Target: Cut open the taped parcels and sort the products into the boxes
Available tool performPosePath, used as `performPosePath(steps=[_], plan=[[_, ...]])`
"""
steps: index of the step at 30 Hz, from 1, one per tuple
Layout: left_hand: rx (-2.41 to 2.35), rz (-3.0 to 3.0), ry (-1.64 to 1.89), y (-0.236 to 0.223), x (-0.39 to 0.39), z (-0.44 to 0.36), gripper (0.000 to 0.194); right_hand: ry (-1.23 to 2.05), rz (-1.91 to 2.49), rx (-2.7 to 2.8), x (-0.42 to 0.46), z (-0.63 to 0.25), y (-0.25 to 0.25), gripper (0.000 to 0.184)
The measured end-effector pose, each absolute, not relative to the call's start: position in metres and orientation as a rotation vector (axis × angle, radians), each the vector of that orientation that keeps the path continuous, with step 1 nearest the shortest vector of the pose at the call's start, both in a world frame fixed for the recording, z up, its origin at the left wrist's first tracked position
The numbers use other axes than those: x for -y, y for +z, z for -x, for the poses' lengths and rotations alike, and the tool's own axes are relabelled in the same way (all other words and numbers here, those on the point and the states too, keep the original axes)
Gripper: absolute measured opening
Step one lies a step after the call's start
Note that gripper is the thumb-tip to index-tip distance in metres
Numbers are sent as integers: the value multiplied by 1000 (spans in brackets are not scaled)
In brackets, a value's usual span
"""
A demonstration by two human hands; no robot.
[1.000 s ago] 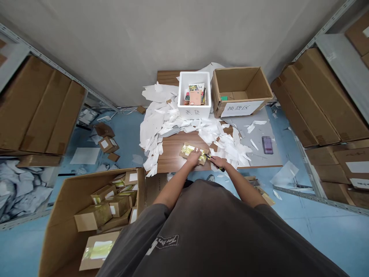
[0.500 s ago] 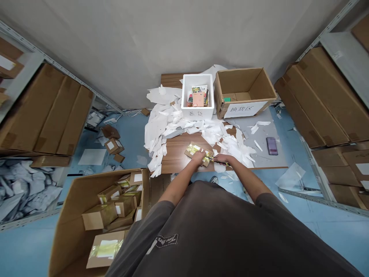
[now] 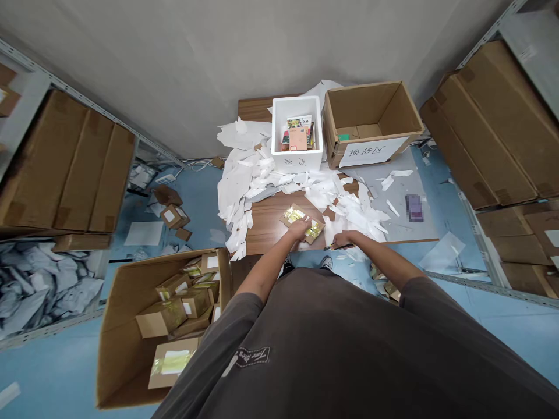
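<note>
A small flat cardboard parcel [image 3: 289, 216] with shiny yellowish tape lies at the front of the wooden table [image 3: 266, 230]. My left hand [image 3: 300, 227] is closed on it, fingers over its top. To the right, apart from the parcel, my right hand [image 3: 343, 238] grips a slim dark tool that looks like a box cutter [image 3: 347, 247]. Its blade is too small to make out. Torn white paper [image 3: 349, 212] lies around the right hand and behind the parcel.
Behind stand a white foam box [image 3: 297, 161] holding booklets and a labelled cardboard box [image 3: 371, 152]. A purple phone-like item [image 3: 414, 208] lies at right. A large carton [image 3: 116, 326] of taped parcels stands at my left. Shelves with cartons [image 3: 493, 116] flank both sides.
My right hand has drawn the tool away from the parcel, slightly right and toward me. My left hand stays on the parcel. The camera view has shifted a little.
</note>
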State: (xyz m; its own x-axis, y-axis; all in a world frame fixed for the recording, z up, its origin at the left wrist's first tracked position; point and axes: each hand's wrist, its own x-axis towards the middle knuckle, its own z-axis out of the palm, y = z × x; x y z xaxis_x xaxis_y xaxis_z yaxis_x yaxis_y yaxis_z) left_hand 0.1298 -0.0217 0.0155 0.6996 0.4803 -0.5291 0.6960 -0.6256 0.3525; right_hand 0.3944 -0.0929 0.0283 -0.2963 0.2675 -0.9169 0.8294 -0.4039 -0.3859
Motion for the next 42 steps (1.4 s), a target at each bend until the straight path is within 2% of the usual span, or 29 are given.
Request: performPosePath(steps=[5, 11, 20, 30, 34, 38, 40, 42], plan=[[-957, -2354, -482, 20, 30, -129, 95, -1849, -1738, -1383, 130, -429, 28, 36], [-1074, -2311, -438, 21, 46, -127, 74, -1832, -2019, -1498, 136, -414, 36, 41], [-1044, -2348, -277, 10, 54, -118, 66, -1820, -1941, -1559, 116, -365, 27, 41], [-1020, -2299, -54, -10, 57, -110, 61, -1745, -1806, -1688, 131, -367, 14, 46], [-1022, -2317, -90, -9, 53, -113, 68, -1686, -1870, -1699, 139, -365, 13, 46], [-1071, -2269, -8, -8, 53, -109, 55, -1676, -1994, -1589, 154, -366, 16, 51], [-1154, -2255, 17, -9, 53, -107, 60, -1667, -2091, -1548, 165, -369, 16, 52], [-1244, -2276, -38, -11, 51, -107, 76, -1667, -2192, -1533, 174, -372, 16, 51]])
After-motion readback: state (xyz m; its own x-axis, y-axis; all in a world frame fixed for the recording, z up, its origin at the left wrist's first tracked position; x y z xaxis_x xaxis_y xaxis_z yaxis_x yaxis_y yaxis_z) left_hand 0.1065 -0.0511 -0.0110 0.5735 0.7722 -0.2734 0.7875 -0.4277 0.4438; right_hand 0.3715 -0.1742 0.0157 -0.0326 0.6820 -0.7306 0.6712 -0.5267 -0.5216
